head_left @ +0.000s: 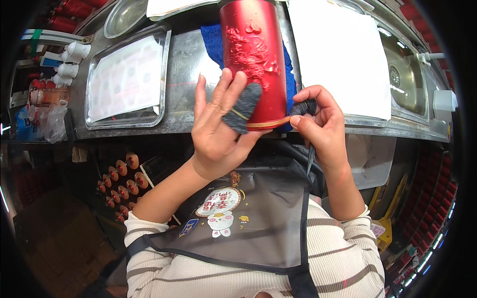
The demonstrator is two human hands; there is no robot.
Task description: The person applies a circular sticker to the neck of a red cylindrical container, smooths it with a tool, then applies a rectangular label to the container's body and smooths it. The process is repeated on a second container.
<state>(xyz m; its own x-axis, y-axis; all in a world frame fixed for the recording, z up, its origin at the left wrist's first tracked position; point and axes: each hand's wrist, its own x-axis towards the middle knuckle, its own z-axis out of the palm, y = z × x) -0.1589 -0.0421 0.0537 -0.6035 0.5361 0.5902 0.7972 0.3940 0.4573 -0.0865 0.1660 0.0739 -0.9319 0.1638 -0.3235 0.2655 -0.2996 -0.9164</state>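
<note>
A shiny red cylinder [253, 49] with a raised relief pattern lies on its side on a blue cloth [212, 42], its near end toward me. A thin gold-coloured strip [268, 122] runs along that near rim. My left hand [218, 119] rests against the cylinder's left side with fingers stretched and apart, a dark grey fabric cover on one finger. At the right end of the strip, my right hand [320, 119] pinches it between thumb and index finger; a similar grey cover is on the index finger. The strip's exact end is hidden by my fingertips.
A metal tray [164, 74] with a white patterned sheet sits on the left of the metal counter. A white board [343, 64] lies at right, beside a sink [397, 74]. White fittings [74, 52] and a plastic bag [55, 124] are far left; a metal bowl [124, 17] stands behind.
</note>
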